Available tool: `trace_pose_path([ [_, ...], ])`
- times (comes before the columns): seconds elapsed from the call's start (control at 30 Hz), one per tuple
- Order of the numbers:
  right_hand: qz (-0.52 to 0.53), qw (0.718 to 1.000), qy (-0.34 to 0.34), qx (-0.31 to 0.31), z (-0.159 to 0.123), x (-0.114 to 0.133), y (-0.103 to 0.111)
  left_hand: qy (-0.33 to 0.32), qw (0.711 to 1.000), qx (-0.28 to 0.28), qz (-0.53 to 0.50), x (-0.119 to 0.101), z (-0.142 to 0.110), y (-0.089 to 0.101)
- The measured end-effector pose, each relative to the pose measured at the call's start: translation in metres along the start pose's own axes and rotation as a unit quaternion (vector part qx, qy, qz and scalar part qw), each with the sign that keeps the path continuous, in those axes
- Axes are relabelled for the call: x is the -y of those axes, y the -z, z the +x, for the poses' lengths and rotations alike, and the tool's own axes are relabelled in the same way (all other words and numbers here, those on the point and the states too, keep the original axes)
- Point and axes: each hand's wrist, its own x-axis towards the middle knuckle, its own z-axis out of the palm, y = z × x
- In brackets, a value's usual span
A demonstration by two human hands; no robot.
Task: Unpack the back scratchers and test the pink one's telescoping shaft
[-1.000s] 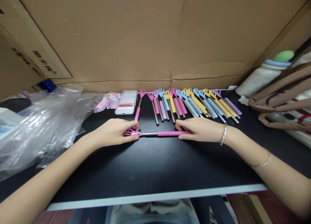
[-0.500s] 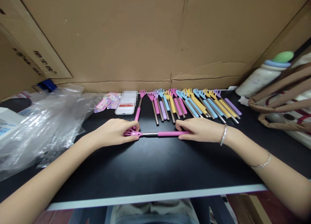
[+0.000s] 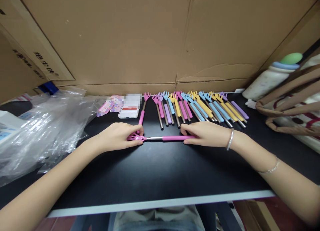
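**Pink scratcher held at both ends**

Pink and partly hidden, the back scratcher lies crosswise on the black table, and your hands cover both of its ends. Your left hand closes over the claw head, so only a few pink prongs show under your fingers. Your right hand closes on the far end of the pink grip, and the tip of the handle is out of sight beneath it. Between your hands the metal shaft and most of the grip are bare.

Both your forearms reach in from the near edge of the table, palms turned down, fingers curled, wrists low to the surface. A bracelet sits on your right wrist.

Behind the scratcher, a row of coloured scratchers lies fanned against the cardboard wall. Just behind your left hand a single pink scratcher lies apart from that row, beside a phone with a blurred patch above it. Left of the scratcher lies crumpled clear plastic; to its right, a bag is cut off by the frame edge.
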Motion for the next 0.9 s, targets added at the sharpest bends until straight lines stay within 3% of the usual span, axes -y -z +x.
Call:
trace_pose_path([
  [0.9, 0.006, 1.0, 0.006, -0.004, 0.0001, -0.0019, -0.0012, 0.0, 1.0, 0.001, 0.005, 0.002, 0.0001, -0.0017],
])
